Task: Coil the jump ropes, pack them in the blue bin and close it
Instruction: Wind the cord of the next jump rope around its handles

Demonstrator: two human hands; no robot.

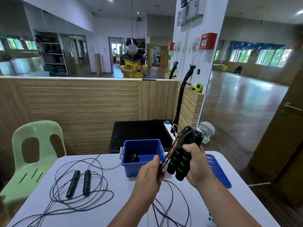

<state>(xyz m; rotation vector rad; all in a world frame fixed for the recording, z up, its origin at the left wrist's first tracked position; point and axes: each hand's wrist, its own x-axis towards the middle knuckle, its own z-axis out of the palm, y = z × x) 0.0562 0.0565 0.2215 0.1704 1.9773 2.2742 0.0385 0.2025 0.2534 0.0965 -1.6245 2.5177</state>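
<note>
My right hand (pixel 196 163) grips two black jump-rope handles with green rings (pixel 179 161), held side by side above the table. My left hand (pixel 150 176) pinches that rope's thin cord (pixel 165 159) just left of the handles; more of the cord hangs in loops below (pixel 170 202). The open blue bin (pixel 142 167) stands behind my hands with one dark coiled rope (pixel 133 158) inside. A second jump rope lies loose on the table at left, its two black handles (pixel 80 183) side by side amid tangled cord (pixel 62 199). The blue lid (pixel 218 171) lies flat to the right.
The white table (pixel 114 207) holds everything. A green plastic chair (pixel 34 154) stands at its left. Behind the bin are a black box (pixel 139 133), a power strip (pixel 169 130), a small fan (pixel 205 131) and a wood-panelled wall under a mirror.
</note>
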